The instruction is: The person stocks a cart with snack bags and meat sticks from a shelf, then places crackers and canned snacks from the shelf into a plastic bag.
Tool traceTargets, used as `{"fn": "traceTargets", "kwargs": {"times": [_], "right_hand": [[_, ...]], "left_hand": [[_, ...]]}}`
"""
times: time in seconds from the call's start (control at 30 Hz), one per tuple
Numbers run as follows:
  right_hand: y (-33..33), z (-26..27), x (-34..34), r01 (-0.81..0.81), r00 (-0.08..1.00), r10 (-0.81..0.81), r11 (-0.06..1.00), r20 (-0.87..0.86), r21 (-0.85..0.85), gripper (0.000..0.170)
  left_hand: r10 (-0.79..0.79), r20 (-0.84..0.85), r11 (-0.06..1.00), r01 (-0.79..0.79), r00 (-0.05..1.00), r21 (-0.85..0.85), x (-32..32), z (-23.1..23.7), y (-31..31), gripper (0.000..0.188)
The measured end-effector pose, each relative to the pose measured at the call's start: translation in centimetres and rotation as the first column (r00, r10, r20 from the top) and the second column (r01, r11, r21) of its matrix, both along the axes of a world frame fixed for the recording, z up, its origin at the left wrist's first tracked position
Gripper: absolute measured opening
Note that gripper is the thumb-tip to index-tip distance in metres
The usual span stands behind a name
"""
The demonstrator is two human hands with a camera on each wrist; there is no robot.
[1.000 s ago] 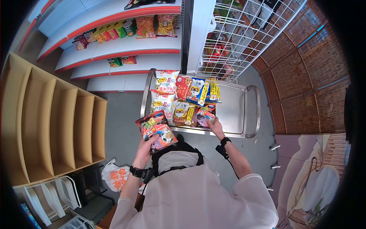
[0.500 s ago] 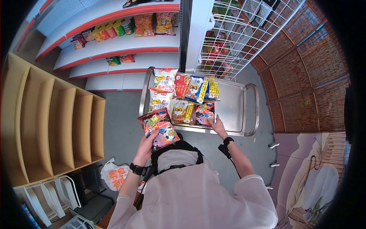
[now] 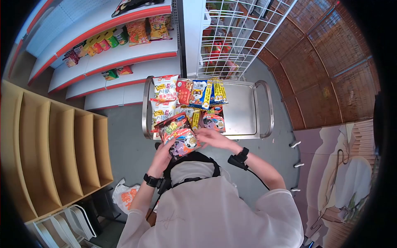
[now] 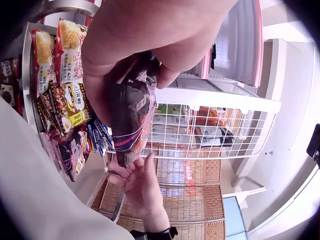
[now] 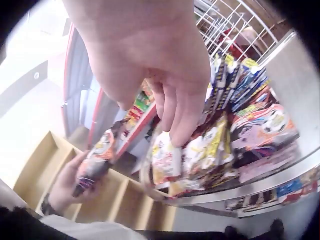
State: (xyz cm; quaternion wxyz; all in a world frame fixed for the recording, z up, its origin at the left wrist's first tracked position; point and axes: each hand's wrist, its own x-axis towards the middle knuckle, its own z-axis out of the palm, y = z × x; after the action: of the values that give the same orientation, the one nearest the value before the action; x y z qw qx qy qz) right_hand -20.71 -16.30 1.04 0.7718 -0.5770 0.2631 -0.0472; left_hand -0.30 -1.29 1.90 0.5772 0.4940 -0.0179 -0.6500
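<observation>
In the head view my left hand [image 3: 162, 158] grips a dark snack bag [image 3: 178, 138] printed with a soccer ball, tilted above the cart's near edge. In the left wrist view, thumb and fingers lie on either side of this bag [image 4: 132, 107]. My right hand [image 3: 215, 139] hovers just right of it, fingers loosely bent and holding nothing, as the right wrist view also shows. A matching dark bag [image 3: 214, 120] lies on the metal cart [image 3: 244, 111]. Beside it are a yellow bag [image 3: 194, 113], blue bags [image 3: 200, 94], a red bag [image 3: 184, 91] and white bags [image 3: 164, 87].
Red-edged store shelves [image 3: 124, 62] with snacks and canisters stand behind to the left. A wooden shelf unit [image 3: 62, 149] is at the left, with a white plastic bag [image 3: 124, 196] on the floor. A white wire grid [image 3: 244, 37] rises behind the cart.
My right hand has left the dark bag on the cart and moved left, close to the held bag. My left hand keeps its grip. The head view has shifted somewhat.
</observation>
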Motion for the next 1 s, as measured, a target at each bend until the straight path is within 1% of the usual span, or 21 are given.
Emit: {"fn": "traceTargets", "kwargs": {"times": [0.03,0.1,0.13,0.17,0.23,0.27,0.3,0.37,0.4,0.47,0.5,0.57,0.6,0.67,0.7,0.77,0.9,0.97,1.0], "right_hand": [[0.6,0.7,0.6,0.009,1.0,-0.009,1.0,0.004,0.0,0.043],[1.7,1.6,1.4,-0.029,1.0,0.03,0.996,-0.003,0.08,0.045],[2.1,1.3,1.5,0.005,1.0,-0.005,0.998,0.003,0.058,0.045],[2.2,0.9,1.4,0.008,1.0,-0.009,0.998,0.007,0.061,0.045],[2.1,-0.1,0.8,0.017,1.0,-0.017,0.999,-0.025,0.027,0.042],[2.2,-0.8,0.3,0.043,0.999,-0.042,0.998,-0.031,0.053,0.037],[2.0,-1.1,-0.5,0.047,0.999,-0.045,0.997,-0.029,0.055,0.037],[1.5,-1.6,-2.4,0.156,0.986,-0.15,0.984,-0.071,0.083,0.034],[1.2,-2.1,-3.4,0.158,0.986,-0.153,0.984,-0.069,0.085,0.034],[0.6,-3.4,-5.7,0.35,0.919,-0.352,0.936,-0.18,-0.043,0.035],[0.3,-4.1,-6.7,0.353,0.918,-0.354,0.935,-0.178,-0.041,0.035],[-0.4,-5.7,-8.5,0.5,0.809,-0.492,0.864,-0.321,-0.063,0.038],[-0.8,-6.8,-9.4,0.501,0.809,-0.492,0.863,-0.321,-0.062,0.038],[-1.5,-9.1,-10.3,0.557,0.742,-0.548,0.824,-0.385,-0.1,0.04],[-1.8,-10.0,-10.1,0.557,0.743,-0.547,0.825,-0.384,-0.098,0.04],[-2.5,-11.3,-9.6,0.622,0.708,-0.62,0.774,-0.338,-0.115,0.04],[-4.2,-14.0,-8.1,0.614,0.722,-0.611,0.782,-0.324,-0.106,0.041],[-5.2,-15.2,-7.5,0.599,0.742,-0.588,0.797,-0.322,-0.072,0.043],[-5.5,-15.4,-7.2,0.587,0.734,-0.583,0.803,-0.349,-0.106,0.045]], "left_hand": [[-0.009,0.004,1.0,0.009,1.0,0.0,-0.2,0.1,-0.2,0.039],[-0.04,0.004,0.999,0.04,0.999,-0.023,-0.6,0.5,-0.6,0.04],[-0.066,0.001,0.998,0.066,0.998,-0.024,-0.6,0.5,-0.7,0.041],[-0.07,0.004,0.997,0.07,0.998,-0.021,-0.6,0.5,-0.7,0.041],[-0.14,0.0,0.99,0.14,0.99,-0.033,-0.5,0.0,-0.7,0.04],[-0.165,0.057,0.986,0.165,0.985,-0.001,-0.3,-0.4,-0.5,0.037],[-0.169,0.059,0.986,0.169,0.984,0.001,0.0,-0.9,-0.2,0.037],[-0.243,0.07,0.968,0.247,0.967,-0.043,0.9,-1.6,0.6,0.035],[-0.246,0.071,0.968,0.25,0.967,-0.041,1.2,-1.6,0.9,0.035],[-0.186,0.131,0.982,0.189,0.974,-0.01,1.8,-1.5,1.6,0.033],[-0.189,0.133,0.981,0.192,0.973,-0.008,2.2,-1.6,1.9,0.033],[-0.121,0.15,0.993,0.118,0.981,0.033,2.8,-2.1,2.7,0.031],[-0.123,0.151,0.992,0.119,0.981,0.034,3.1,-2.3,3.0,0.031],[-0.066,0.158,0.996,0.057,0.985,0.062,3.5,-2.5,3.5,0.031],[-0.066,0.159,0.996,0.056,0.985,0.063,3.6,-2.4,3.7,0.031],[-0.044,0.171,0.997,0.034,0.984,0.063,3.9,-2.3,4.1,0.031],[-0.021,0.165,0.999,0.013,0.986,0.052,4.0,-2.5,4.8,0.03],[0.0,0.178,0.997,-0.013,0.984,0.072,4.1,-2.2,5.1,0.03],[0.006,0.185,0.997,-0.02,0.983,0.073,4.1,-2.1,5.4,0.03]]}}
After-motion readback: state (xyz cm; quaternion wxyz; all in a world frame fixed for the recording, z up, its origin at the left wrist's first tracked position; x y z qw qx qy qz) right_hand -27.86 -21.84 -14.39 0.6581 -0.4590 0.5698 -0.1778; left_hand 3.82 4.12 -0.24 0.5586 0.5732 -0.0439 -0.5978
